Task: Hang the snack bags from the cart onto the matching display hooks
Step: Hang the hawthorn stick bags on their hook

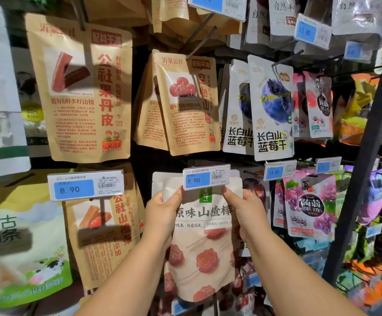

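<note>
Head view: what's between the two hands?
The white hawthorn snack bag, its top held by the left hand and right hand, in the head view.

Snack bag (202,242) between both hands, under price tag (206,177)

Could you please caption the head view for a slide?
Left hand and right hand hold a snack bag behind the 9.90 tag.

Cream, kraft brown and blue on my screen

I see the snack bag (204,247) as cream, printed with dusty-red flower-shaped discs, dark lettering and a small green square. The price tag (206,180) is white with a blue panel. I pick out kraft-brown bags (80,92) with red characters, white bags (274,106) bearing a deep-blue berry, and a pink bag (310,206) patterned with purple grapes.
</note>
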The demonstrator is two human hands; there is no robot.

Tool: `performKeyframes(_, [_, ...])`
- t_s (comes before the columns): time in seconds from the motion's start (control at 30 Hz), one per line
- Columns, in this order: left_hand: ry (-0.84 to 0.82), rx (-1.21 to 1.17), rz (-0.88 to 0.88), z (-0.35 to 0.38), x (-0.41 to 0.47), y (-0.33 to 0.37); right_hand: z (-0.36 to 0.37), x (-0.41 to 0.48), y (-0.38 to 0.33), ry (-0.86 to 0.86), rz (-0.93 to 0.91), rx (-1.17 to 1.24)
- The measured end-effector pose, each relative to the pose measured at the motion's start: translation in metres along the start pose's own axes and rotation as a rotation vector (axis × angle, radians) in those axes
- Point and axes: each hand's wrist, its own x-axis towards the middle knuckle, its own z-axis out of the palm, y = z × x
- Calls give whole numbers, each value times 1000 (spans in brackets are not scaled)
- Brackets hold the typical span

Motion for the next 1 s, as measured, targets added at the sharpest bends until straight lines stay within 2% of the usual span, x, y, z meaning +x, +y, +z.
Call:
performKeyframes(0.27, [54, 114, 79, 3, 14, 12, 2, 5, 2, 30, -48, -33])
performKeyframes(0.67, [112, 136, 13, 13, 27, 15, 8, 13, -1, 62, -141, -179])
performKeyframes(0.9, [190, 247, 22, 19, 16, 22, 7, 10, -14, -43, -167, -183])
performKeyframes(1.0, [227, 385, 61, 18, 17, 21, 7, 11, -14, -85, -161, -199])
